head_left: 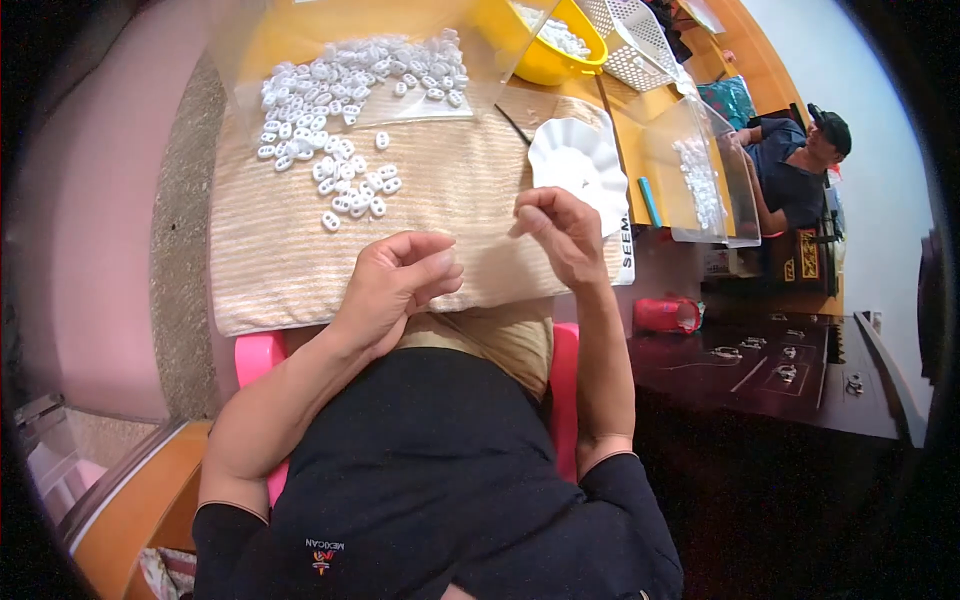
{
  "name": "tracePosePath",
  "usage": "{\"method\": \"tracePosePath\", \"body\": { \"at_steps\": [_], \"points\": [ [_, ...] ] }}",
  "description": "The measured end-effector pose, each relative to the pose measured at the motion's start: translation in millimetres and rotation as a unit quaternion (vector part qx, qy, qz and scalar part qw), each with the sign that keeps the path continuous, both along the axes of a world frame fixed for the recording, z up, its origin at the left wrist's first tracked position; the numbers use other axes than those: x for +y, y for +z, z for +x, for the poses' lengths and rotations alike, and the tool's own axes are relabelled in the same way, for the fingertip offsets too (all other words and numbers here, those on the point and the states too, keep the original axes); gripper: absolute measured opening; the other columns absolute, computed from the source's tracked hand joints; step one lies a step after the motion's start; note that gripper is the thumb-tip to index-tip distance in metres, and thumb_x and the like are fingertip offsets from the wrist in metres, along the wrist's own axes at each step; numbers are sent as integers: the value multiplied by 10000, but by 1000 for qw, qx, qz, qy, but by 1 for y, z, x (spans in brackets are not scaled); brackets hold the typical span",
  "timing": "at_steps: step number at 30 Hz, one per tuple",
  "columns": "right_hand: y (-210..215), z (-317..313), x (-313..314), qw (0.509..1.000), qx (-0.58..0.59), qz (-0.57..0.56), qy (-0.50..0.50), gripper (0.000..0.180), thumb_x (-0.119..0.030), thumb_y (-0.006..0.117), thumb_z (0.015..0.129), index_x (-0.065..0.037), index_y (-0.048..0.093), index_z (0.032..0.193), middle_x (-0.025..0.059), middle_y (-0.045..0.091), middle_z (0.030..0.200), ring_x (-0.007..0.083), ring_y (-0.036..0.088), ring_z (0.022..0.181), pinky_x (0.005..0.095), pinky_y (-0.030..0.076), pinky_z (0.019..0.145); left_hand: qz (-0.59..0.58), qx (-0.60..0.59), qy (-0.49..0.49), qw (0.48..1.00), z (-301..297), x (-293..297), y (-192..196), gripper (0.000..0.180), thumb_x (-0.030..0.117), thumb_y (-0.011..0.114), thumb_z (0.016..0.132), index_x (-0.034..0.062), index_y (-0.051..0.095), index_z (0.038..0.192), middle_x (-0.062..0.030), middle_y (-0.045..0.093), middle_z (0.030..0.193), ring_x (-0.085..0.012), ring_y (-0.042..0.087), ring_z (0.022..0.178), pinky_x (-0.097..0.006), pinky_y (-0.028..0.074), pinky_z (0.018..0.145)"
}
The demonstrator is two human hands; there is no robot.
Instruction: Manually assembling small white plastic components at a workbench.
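My left hand [402,288] is above the near part of the striped cloth [265,250], its thumb and fingertips pinched together. To its right is my right hand [566,236], with thumb and forefinger also closed in a pinch, beside the near edge of a white scalloped dish [555,150]. Anything between the fingertips of either hand is too small to make out. A few tiny dark specks lie in the dish. Beyond my left hand, small white oval pieces with two holes [345,180] lie loose on the cloth. Many more spill from a clear plastic bin [425,110] behind them.
A yellow basket [560,68] with white pieces and a white perforated basket [632,45] stand at the far right. Another clear bin [742,205] holds white pieces near a teal stick-like object [650,202]. A person [790,165] in a dark cap sits beyond it.
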State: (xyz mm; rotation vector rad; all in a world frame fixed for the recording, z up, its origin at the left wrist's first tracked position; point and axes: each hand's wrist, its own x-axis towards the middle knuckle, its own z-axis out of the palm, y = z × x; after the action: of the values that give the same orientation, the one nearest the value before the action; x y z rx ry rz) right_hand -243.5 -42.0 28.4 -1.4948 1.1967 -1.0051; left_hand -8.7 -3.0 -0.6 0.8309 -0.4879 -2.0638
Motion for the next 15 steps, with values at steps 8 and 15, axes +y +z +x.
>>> {"method": "tracePosePath", "body": {
  "at_steps": [8, 15],
  "points": [
    [-18, 39, 30, 987, -102, 120, 18, 142, -74, 654, 902, 37, 640, 989, 53, 663, 858, 102, 633, 767, 232, 527, 699, -9, 19, -4, 1000, 1, 2, -2, 217, 45, 616, 910, -24, 594, 1115, -107, 674, 977, -152, 673, 839, -255, 571, 787],
    [-31, 42, 31, 983, -131, 126, 21, 150, -78, 664, 896, 38, 652, 990, 55, 682, 888, 92, 634, 793, 222, 526, 721, -2, 14, 14, 1000, 1, 0, -2, 143, 47, 648, 887, -3, 617, 1018, -76, 668, 931, -128, 658, 809, -245, 562, 763]
  ]
}}
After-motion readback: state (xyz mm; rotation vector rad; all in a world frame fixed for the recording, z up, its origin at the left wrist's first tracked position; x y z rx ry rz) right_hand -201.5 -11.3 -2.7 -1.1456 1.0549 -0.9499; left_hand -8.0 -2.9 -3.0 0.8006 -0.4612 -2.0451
